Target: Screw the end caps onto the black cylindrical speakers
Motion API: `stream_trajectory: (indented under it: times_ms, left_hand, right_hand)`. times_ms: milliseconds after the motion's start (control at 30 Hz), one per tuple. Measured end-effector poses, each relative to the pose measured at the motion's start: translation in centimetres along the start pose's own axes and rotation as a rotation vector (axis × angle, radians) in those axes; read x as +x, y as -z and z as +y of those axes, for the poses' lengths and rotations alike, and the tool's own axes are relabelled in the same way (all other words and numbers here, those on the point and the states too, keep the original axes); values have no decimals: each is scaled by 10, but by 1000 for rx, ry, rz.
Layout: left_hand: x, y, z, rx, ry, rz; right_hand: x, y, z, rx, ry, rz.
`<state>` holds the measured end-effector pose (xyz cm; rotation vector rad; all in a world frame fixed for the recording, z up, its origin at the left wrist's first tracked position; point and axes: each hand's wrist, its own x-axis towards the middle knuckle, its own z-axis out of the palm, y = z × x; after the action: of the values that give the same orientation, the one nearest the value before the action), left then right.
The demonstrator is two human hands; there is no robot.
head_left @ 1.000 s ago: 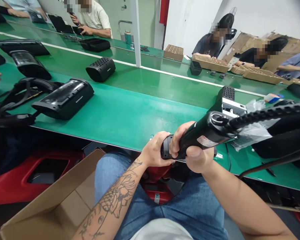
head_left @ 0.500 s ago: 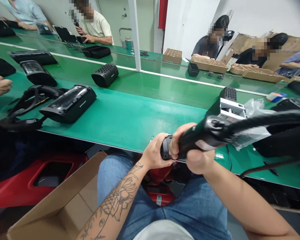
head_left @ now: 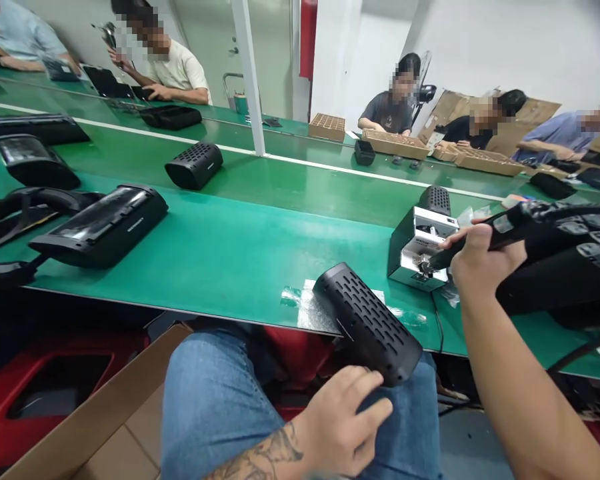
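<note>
Left hand (head_left: 337, 427) open, fingers lightly steadying the lower end of a black speaker (head_left: 367, 323) tilted against the bench edge (head_left: 205, 300); right hand (head_left: 483, 260) grips a screwdriver (head_left: 510, 227), tip at a white fixture (head_left: 420, 247).

The tattooed left forearm (head_left: 260, 461) is reaching low and near, with the left hand (head_left: 343, 420) spreading open, while the right hand (head_left: 485, 259) is curling closed, raised far right.
</note>
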<state>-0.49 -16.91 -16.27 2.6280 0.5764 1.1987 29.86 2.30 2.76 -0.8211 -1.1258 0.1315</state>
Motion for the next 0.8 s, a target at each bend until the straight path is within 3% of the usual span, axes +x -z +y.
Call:
stream_trajectory:
  times_ms: [100,200,300,400,500,567,700,800]
  left_hand:
    - [60,31,-24,86,-127,-154]
    - [123,64,-55,131,-67,-372]
    - [160,77,-79,119,-51,-480]
    - [168,72,-89,237,40,-473]
    - [164,68,-93,392,238,-392]
    - [160,68,-98,431,330,-346]
    - [156,70,-102,427,367,-329]
    - [155,70,-98,412,374,-338]
  right_hand:
    - [-6,13,15,35,1,-17]
    - [-9,16,14,44,-24,-62]
    - [-8,13,0,-18,-74,-15]
    - [-7,7,-26,-29,-112,51]
    - [-13,4,-60,64,-164,68]
    - [-21,2,-82,167,-229,-11]
    - [-46,-5,-106,380,-353,-332]
    - [-62,-16,-103,415,-363,-364]
